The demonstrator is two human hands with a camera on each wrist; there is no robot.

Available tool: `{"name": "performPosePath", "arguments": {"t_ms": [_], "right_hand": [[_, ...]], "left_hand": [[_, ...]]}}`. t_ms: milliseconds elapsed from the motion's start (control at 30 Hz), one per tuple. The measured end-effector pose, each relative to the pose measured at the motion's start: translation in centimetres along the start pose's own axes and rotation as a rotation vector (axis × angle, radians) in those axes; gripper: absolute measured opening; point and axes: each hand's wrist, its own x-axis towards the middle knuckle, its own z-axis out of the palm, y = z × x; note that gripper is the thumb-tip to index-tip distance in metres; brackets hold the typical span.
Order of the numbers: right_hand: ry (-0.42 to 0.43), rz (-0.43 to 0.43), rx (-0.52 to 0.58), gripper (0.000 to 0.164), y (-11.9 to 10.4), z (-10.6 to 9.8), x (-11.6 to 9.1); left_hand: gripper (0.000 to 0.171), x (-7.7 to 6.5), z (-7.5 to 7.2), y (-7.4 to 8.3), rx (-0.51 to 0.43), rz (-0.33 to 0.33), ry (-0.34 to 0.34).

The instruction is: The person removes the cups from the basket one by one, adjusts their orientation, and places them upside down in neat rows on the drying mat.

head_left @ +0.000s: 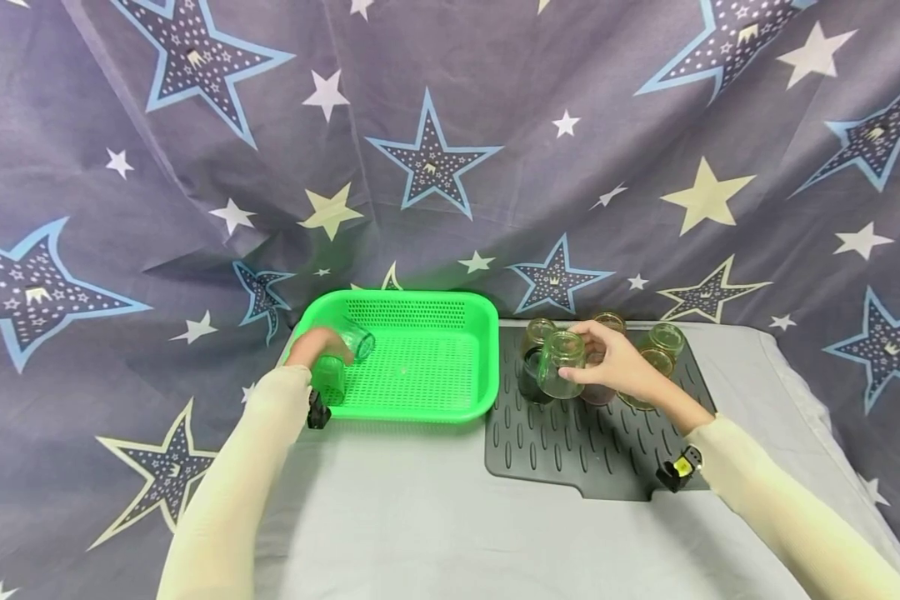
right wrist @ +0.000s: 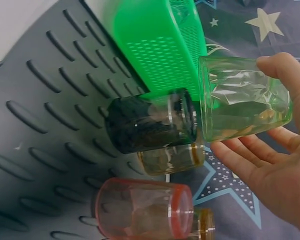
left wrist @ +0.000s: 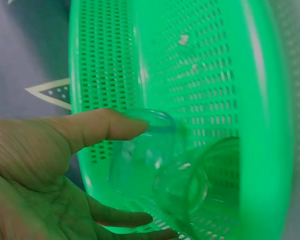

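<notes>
My right hand [head_left: 621, 360] pinches a clear light-green glass [right wrist: 245, 100] between thumb and fingers, above a dark drying mat [head_left: 532, 454]. Beside that glass stands a dark glass [right wrist: 150, 122], with an amber glass [right wrist: 172, 160] and a pink glass [right wrist: 142, 207] close by. Over the left end of a green plastic basket [head_left: 489, 358] is my left hand [head_left: 321, 343], its thumb and fingers spread apart. A bluish glass [left wrist: 140, 165] lies between them in the left wrist view, the thumb tip overlapping its rim; contact is unclear. Another clear glass [left wrist: 185, 185] sits right beside it.
More glasses stand on the mat to the right, among them a greenish glass [head_left: 667, 337] and an amber glass [head_left: 657, 360]. A white cloth [head_left: 420, 517] covers the table. Behind hangs a grey star-patterned curtain [head_left: 450, 242].
</notes>
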Motion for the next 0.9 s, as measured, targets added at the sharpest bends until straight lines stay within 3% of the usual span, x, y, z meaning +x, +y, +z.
{"name": "performPosePath", "arguments": {"t_ms": [133,167,267,367,400,600,900], "right_hand": [[-0.014,-0.007,-0.005,0.059,0.6,0.4,-0.3],[-0.015,-0.008,-0.009,0.059,0.8,0.5,-0.4],[-0.014,-0.024,-0.012,0.058,1.1,0.8,-0.5],[-0.009,-0.037,-0.005,0.058,1.3,1.0,-0.7],[-0.008,-0.040,0.000,0.058,1.3,1.1,-0.8],[-0.023,-0.069,-0.002,0.057,1.4,1.7,-1.3],[-0.029,-0.156,-0.038,0.058,1.7,3.1,-1.8]], "left_hand": [[0.087,0.7,0.4,-0.1,0.005,-0.034,-0.039],[0.090,1.6,0.4,-0.4,0.006,-0.043,-0.044],[0.087,1.7,0.5,-0.3,0.016,-0.066,-0.060],[0.080,1.5,0.7,-0.1,0.024,-0.063,-0.048],[0.077,0.9,0.7,0.3,0.029,-0.065,-0.046],[0.076,1.4,0.7,0.2,0.048,-0.073,-0.047],[0.072,0.5,0.9,0.2,0.040,-0.058,-0.049]]}}
